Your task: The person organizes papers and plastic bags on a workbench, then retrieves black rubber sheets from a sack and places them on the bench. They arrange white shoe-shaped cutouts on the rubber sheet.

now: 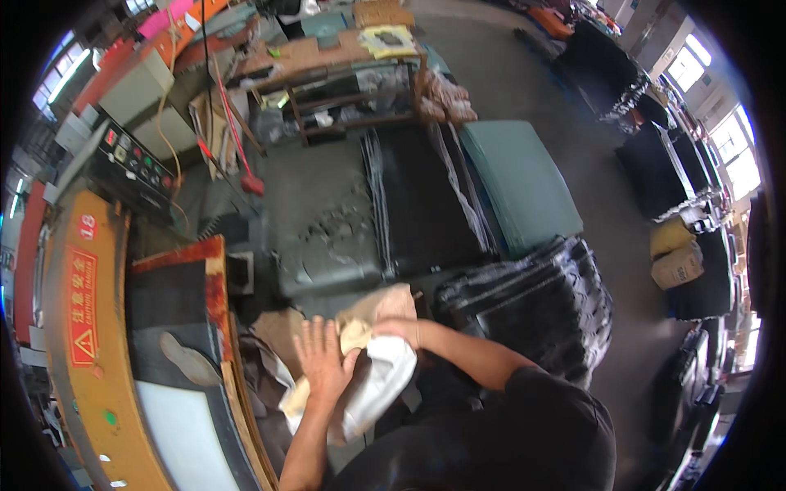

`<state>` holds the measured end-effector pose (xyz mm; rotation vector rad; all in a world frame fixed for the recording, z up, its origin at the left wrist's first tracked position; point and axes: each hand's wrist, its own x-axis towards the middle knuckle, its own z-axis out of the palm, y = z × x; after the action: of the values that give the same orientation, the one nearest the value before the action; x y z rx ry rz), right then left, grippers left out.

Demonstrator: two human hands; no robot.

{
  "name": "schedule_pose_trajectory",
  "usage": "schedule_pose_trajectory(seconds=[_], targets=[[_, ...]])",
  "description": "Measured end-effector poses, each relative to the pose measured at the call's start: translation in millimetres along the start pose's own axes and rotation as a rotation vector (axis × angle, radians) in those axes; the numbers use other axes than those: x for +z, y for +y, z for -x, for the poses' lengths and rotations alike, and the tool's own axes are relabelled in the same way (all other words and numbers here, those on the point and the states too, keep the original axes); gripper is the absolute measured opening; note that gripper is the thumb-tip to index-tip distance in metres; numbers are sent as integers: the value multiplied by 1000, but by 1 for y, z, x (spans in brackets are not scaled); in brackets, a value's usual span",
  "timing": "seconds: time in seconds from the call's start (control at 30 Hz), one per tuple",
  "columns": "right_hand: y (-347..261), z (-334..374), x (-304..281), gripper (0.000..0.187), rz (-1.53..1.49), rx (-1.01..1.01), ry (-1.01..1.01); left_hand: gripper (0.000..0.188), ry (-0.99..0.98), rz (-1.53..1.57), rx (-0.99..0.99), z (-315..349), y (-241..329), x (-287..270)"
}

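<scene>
A crumpled white and beige bag or sheet [391, 368] is in front of my body, beside the machine. My left hand [321, 360] lies against its left part with the fingers stretched out and apart. My right hand [397, 330] closes on its upper edge. Between the hands is a pale yellow piece [354, 335], partly covered by them. Tan and brown sheet material [278, 331] spreads behind and to the left of my left hand. What lies inside or under the folds is hidden.
An orange machine beam [110, 327] with a warning label stands at the left, under a black control panel [135, 168]. A grey sole-shaped piece [190, 360] lies on its bed. Dark stacked sheets [524, 303] and a green stack [524, 184] stand ahead, with a cluttered shelf [344, 102] beyond.
</scene>
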<state>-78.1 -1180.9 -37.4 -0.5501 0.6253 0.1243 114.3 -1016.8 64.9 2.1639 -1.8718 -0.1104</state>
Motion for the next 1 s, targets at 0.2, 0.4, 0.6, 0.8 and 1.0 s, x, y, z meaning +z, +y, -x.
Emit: schedule_pose_trajectory(seconds=[0.2, 0.4, 0.6, 0.8, 1.0], targets=[[-49, 55, -13, 28, 567, 175, -156, 36, -579, 946, -350, -10, -11, 36], [-94, 91, -3, 63, 1317, -216, 176, 45, -746, 2053, -1229, 9, 4, 35], [-74, 116, 75, 99, 1450, -477, 770, 37, -256, 2099, -1129, -54, 9, -11], [-69, 26, 71, 66, 603, -503, 337, 44, -64, 2176, -842, -78, -17, -4], [-78, 2, 4, 38, -249, -17, -271, 45, -331, 1259, -1017, -19, -152, -13]])
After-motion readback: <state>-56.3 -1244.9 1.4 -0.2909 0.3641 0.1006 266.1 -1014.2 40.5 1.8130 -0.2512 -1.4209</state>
